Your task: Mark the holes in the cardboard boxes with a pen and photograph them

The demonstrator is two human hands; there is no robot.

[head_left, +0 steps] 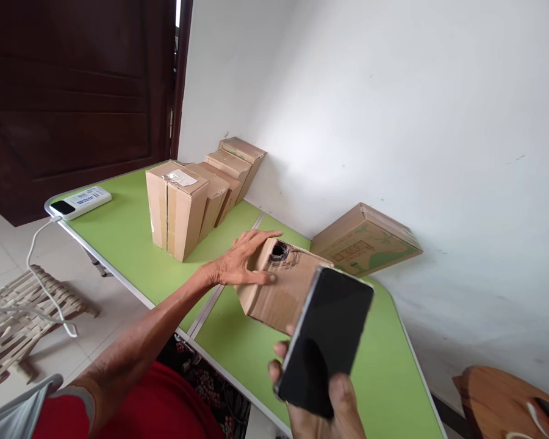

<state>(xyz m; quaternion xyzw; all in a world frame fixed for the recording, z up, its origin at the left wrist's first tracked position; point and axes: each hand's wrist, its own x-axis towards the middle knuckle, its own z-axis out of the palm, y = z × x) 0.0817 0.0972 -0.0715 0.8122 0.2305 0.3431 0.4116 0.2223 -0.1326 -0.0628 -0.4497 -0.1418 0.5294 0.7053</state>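
A black phone [332, 335] with a dark screen is in my right hand [318, 393], thumb on its lower right side and fingertips along its left edge. My left hand [238, 262] spreads over the left end of a cardboard box [286, 292], thumb and fingers apart around its edge. That box has a dark hole ringed with black scribbles near its top. The phone's upper part covers the box's right side. Both are over the green table [224, 341].
Several cardboard boxes [178, 207] stand in a row at the back left. Another box [366, 241] leans against the white wall. A white power bank [82, 201] with a cable sits at the left. A woven stool [22, 323] and a round brown stool [498, 396] flank the table.
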